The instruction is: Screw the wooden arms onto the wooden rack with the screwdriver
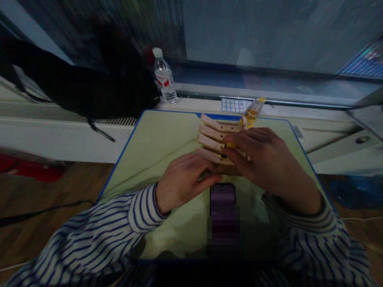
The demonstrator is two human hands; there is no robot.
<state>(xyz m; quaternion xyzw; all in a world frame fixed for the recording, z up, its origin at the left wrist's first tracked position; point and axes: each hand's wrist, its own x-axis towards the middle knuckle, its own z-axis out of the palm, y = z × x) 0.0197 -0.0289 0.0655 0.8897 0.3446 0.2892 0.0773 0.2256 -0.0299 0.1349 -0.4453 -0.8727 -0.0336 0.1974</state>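
A wooden assembly of several angled, drilled slats [209, 140] stands near the far middle of the table. My left hand [187, 177] is closed at its near left corner, the fingertips partly hidden against the wood. My right hand [260, 153] reaches over the assembly's right part. Thumb and fingers pinch a small yellow piece with a dark end [230, 145], just above the slats. Its kind is too blurred to tell. A phone [223, 199] lies on the table in front of the assembly, its lower part pixelated.
The pale table [155, 139] has a blue rim. A clear plastic bottle with yellow print [253, 111] is just behind the assembly. On the window ledge stand a water bottle [165, 77], a gridded card [232, 105] and a black bag [119, 87] at left.
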